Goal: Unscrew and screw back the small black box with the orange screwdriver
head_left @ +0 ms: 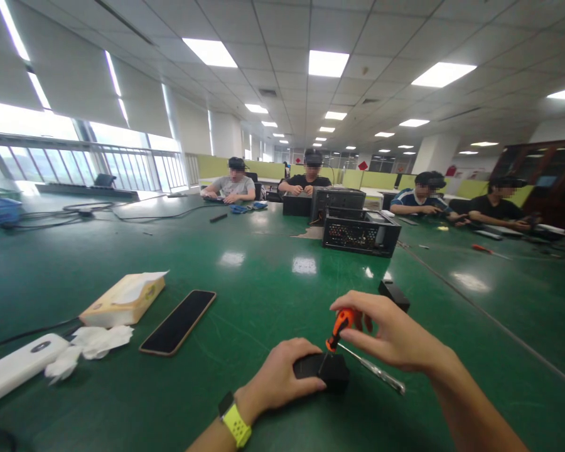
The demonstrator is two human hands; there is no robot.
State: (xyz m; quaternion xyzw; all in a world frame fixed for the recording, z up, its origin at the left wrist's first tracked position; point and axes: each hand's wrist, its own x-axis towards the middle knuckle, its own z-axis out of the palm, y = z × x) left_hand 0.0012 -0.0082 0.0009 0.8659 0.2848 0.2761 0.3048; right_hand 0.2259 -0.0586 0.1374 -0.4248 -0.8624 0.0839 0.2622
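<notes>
An orange-and-black plastic-handled screwdriver (pixel 343 328) stands tilted above the near part of a glossy green table (pixel 245 285), its long axis slanting from the handle, up and to the right, to a thin shaft that points down and left at the top of a matte black oblong block (pixel 335 371); whether the tip is seated I cannot tell. The right hand (pixel 381 329) grips the handle between thumb and fingers. The left hand (pixel 285 371) is closed around the left end of the block, whose long axis runs roughly left to right. Just right of it lies a slim screwdriver with a clear handle (pixel 379 375), the handle pointing toward the table's near right corner. A second black block (pixel 394 295) rests behind the right hand. To the left are a dark-screened phone with a tan rim (pixel 179 323), slanting away from the near edge, and a yellow-and-white tissue pack (pixel 127 300). Open black metal computer cases (pixel 361 232) stand toward the far edge, where people in headsets sit. Blinds (pixel 136 94) hang over bright windows on the left, and square lights (pixel 328 63) shine from a panelled ceiling.
</notes>
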